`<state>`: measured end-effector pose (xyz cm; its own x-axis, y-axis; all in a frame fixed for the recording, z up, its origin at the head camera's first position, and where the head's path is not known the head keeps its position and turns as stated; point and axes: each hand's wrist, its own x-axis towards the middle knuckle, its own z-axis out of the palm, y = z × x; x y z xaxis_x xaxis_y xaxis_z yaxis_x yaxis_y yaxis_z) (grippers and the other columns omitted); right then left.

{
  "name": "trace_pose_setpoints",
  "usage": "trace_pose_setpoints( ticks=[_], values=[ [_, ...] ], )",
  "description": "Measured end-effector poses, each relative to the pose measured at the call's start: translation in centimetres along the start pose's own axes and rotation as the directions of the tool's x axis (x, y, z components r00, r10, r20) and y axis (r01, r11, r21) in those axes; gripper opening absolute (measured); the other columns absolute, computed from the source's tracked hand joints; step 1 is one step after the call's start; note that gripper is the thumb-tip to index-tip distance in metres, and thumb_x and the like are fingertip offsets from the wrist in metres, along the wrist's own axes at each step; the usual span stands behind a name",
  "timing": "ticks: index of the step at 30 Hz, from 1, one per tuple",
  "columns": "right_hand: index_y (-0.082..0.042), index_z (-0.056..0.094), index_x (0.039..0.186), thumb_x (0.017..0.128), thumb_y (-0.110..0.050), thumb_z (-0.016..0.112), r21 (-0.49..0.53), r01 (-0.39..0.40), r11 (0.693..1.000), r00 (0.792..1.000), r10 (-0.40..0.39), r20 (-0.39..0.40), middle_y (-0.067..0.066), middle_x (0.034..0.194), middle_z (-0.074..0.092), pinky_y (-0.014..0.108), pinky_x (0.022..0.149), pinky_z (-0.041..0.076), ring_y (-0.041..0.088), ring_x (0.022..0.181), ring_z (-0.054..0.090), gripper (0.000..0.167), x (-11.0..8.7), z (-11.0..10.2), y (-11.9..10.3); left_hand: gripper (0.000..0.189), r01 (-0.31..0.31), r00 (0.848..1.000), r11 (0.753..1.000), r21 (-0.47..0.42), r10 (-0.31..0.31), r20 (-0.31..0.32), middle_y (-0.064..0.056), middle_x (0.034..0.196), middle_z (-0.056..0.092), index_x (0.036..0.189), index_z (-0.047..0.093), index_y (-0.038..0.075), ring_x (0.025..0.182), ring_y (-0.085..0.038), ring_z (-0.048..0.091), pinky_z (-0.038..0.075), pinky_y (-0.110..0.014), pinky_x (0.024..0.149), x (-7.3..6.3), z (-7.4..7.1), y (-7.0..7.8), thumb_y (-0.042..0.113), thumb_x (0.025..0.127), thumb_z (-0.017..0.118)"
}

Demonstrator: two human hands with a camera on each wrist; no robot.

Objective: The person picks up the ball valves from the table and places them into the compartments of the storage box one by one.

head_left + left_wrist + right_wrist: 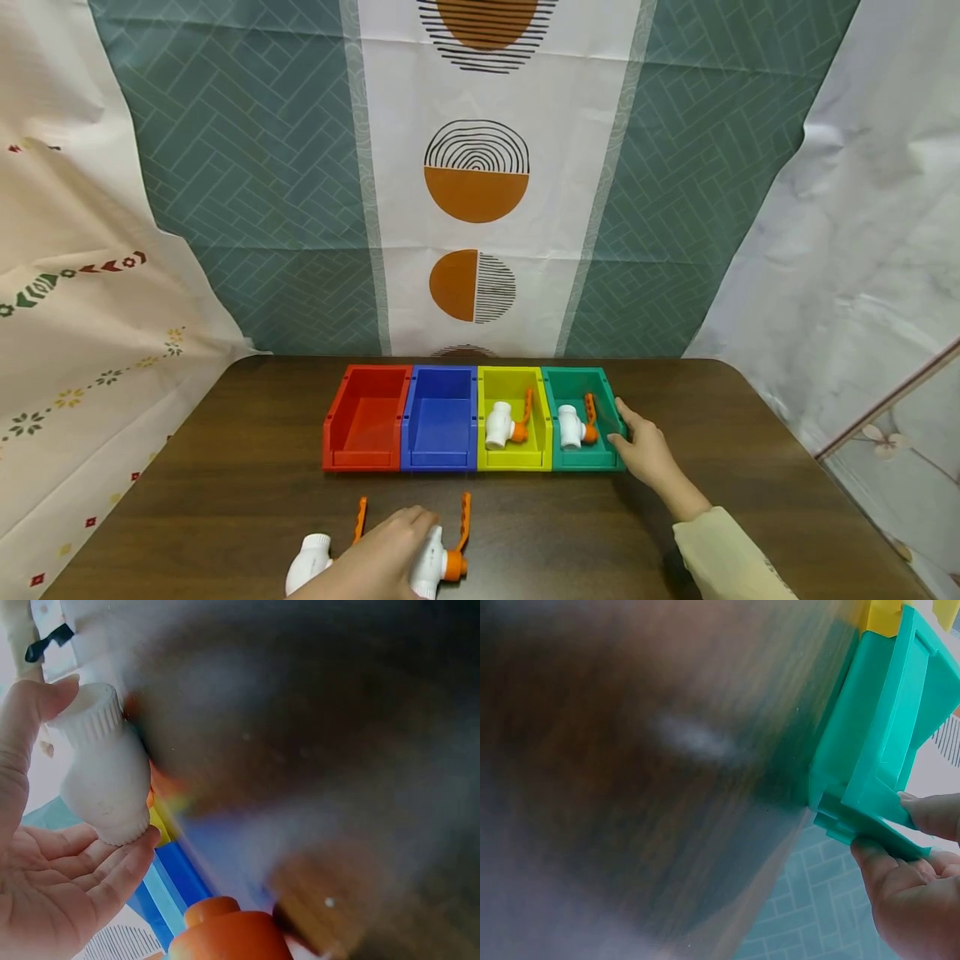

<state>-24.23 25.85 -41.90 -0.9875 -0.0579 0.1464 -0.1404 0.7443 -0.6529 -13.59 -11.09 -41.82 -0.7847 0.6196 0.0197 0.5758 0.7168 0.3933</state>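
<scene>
The left hand (393,546) is at the near edge of the view, gripping a white plastic valve with a ribbed end and an orange lever (427,567). The left wrist view shows the thumb on the ribbed end and the fingers against the opposite end. Whether this valve is clear of the tabletop cannot be determined.

The right hand (645,450) pinches the outer side wall of a green open-topped plastic bin (588,461); the right wrist view shows its thumb over the rim and its fingers on the outside. A pale yellow sleeve (727,550) covers the forearm.

The green bin is the rightmost of four bins set side by side. To its left stand a yellow plastic bin (514,461), a blue plastic bin (440,425) and a red plastic bin (372,425), in that order. One white valve with an orange lever (570,427) lies in the green bin, and a matching white-and-orange valve (498,425) lies in the yellow one.

A further white valve (309,562) lies just beside the left hand, partly hidden by it, its orange lever (360,518) pointing towards the bins. All stand or lie on a dark brown wood-grain table (570,533), before a teal and white patterned cloth (480,233).
</scene>
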Motion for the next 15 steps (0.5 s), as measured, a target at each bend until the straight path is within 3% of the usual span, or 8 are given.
trace_pose_setpoints(
  ticks=[7,15],
  values=[
    [0.008,0.026,0.145,0.091,-0.001,0.056,-0.001,0.005,1.000,1.000,-0.005,0.005,0.032,0.143,0.036,0.057,0.097,0.043,0.045,0.128,0.042,0.062,0.0,0.0,0.1,0.073,-0.044,0.993,0.998,0.049,0.049,-0.112,-0.004,0.101,0.060,0.109,0.059,-0.002,0.091,-0.017,0.057,0.053,-0.033,0.082,0.3,-0.3,0.0,0.036,0.054,0.090],
    [0.009,0.027,0.144,0.091,-0.001,0.056,0.000,0.024,1.000,1.000,-0.024,0.001,0.032,0.142,0.036,0.058,0.098,0.041,0.045,0.128,0.041,0.062,0.2,-0.1,0.1,0.070,-0.054,0.988,0.998,0.009,0.055,-0.146,0.003,0.099,0.057,0.108,0.058,0.003,0.088,-0.009,0.051,0.052,-0.027,0.078,0.3,-1.9,0.9,0.032,0.053,0.090]
  ],
)
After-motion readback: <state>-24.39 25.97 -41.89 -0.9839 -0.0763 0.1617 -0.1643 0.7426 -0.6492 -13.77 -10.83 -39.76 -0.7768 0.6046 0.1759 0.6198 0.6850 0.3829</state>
